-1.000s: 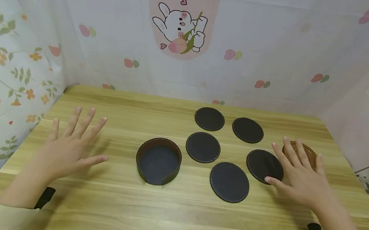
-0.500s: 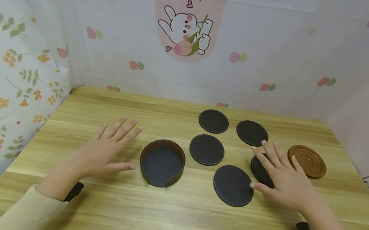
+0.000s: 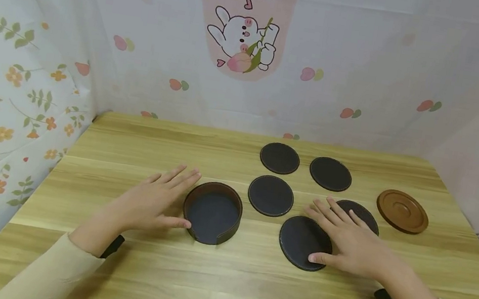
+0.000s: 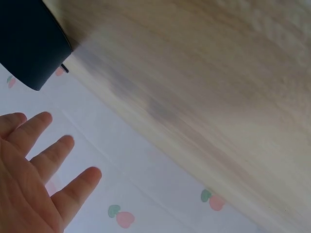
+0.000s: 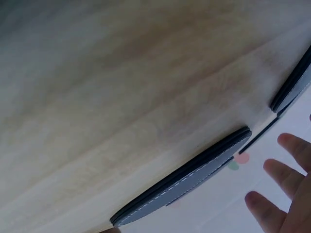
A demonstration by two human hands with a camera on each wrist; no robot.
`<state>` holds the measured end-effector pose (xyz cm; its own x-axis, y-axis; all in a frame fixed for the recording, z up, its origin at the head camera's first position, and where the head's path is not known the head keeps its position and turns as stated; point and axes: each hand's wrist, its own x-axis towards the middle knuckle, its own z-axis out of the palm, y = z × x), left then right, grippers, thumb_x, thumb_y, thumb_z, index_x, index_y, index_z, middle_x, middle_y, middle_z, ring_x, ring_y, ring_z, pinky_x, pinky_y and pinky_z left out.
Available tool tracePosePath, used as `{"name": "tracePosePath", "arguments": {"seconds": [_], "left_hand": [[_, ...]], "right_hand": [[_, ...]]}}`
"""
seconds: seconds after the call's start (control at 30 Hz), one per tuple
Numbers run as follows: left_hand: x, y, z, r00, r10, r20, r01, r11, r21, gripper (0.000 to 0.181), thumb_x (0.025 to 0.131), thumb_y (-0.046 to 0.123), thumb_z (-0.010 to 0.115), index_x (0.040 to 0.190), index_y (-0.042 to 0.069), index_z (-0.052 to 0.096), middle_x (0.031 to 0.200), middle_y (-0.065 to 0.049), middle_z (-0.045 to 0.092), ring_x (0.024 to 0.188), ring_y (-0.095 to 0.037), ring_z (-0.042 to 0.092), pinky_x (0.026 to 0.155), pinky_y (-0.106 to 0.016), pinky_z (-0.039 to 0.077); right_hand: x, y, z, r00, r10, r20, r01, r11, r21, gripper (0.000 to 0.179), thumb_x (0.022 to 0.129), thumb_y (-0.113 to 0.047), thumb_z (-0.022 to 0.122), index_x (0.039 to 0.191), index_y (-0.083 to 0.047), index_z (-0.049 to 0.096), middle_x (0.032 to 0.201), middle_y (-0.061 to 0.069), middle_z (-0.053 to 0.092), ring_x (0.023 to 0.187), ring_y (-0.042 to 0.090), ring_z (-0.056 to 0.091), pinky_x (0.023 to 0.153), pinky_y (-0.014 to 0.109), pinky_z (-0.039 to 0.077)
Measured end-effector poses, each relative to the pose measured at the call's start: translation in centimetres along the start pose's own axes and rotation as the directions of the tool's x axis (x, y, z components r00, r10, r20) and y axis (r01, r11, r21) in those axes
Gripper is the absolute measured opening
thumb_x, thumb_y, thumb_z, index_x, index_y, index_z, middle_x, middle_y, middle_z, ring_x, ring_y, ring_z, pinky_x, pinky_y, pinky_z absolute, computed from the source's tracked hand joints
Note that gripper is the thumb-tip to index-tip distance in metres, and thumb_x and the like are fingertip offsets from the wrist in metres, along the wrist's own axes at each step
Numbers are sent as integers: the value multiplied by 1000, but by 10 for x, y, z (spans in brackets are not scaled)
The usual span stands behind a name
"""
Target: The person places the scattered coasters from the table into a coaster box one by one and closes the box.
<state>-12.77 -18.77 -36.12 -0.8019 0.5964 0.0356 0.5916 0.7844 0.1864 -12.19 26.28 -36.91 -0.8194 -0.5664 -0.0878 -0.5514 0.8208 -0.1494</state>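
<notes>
My left hand [image 3: 153,204] is beside the round dark coaster holder [image 3: 211,217], fingers extended and thumb near its left rim. In the left wrist view the spread fingers [image 4: 73,191] hold nothing, and the holder's dark side [image 4: 29,43] shows at the upper left. My right hand [image 3: 352,242] hovers over two black round coasters, its thumb over the nearest coaster [image 3: 300,240] and its palm partly hiding the other coaster [image 3: 361,215]. The right wrist view shows a stitched coaster edge [image 5: 182,187] beside the straight fingers; whether the thumb touches it, I cannot tell.
Three more black coasters lie farther back: one coaster [image 3: 271,195] right of the holder, a second coaster [image 3: 280,158] behind it, and a third coaster [image 3: 330,173]. A brown wooden round dish [image 3: 402,211] is at the right. A printed cloth [image 3: 161,21] hangs behind the wooden table [image 3: 210,293].
My left hand has moved right, up to the coaster holder. The right hand has shifted left, from beside the wooden dish to over the nearest coaster. The view has turned slightly.
</notes>
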Motion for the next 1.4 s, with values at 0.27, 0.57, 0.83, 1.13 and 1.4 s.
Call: {"name": "tracePosePath", "arguments": {"seconds": [0.27, 0.57, 0.83, 1.13, 1.4], "left_hand": [[6, 3, 1, 1000, 17, 23, -16, 998, -58, 93, 88, 63, 64, 158, 15, 28, 161, -7, 35, 149, -36, 31, 107, -65, 40], [7, 0, -2, 998, -13, 56, 17, 997, -81, 93, 86, 70, 60, 156, 15, 33, 155, -11, 43, 145, -35, 39, 105, -64, 43], [9, 0, -1, 998, 25, 51, -20, 994, -108, 96, 82, 64, 70, 154, 9, 38, 143, -7, 57, 133, -28, 54, 105, -49, 48], [13, 0, -2, 997, 17, 76, -1, 980, -200, 99, 78, 59, 77, 152, 4, 39, 145, -14, 55, 132, -32, 55, 107, -48, 48], [12, 2, 1, 996, -11, 84, 31, 971, -236, 98, 78, 56, 79, 152, 4, 39, 148, -13, 52, 135, -32, 52, 109, -48, 45]], "right_hand": [[5, -1, 3, 992, -105, 65, 101, 993, 64, 106, 71, -67, 76, 157, -23, 31, 160, 11, 34, 147, 42, 29, 105, 70, 36], [6, -4, 1, 985, -155, 71, 147, 984, 102, 94, 71, -48, 87, 149, -23, 43, 155, 11, 39, 138, 36, 39, 95, 53, 51], [11, -7, 4, 984, -165, 69, 160, 984, 80, 89, 67, -47, 89, 142, -21, 49, 146, 9, 42, 130, 28, 42, 89, 50, 53], [13, -12, 1, 989, -105, 101, 99, 993, 57, 95, 61, -49, 90, 141, -22, 47, 138, 8, 43, 123, 27, 45, 77, 56, 54], [17, -12, 5, 986, -150, 76, 148, 988, 37, 92, 61, -46, 88, 139, -18, 49, 133, 8, 45, 115, 22, 47, 78, 45, 53]]}}
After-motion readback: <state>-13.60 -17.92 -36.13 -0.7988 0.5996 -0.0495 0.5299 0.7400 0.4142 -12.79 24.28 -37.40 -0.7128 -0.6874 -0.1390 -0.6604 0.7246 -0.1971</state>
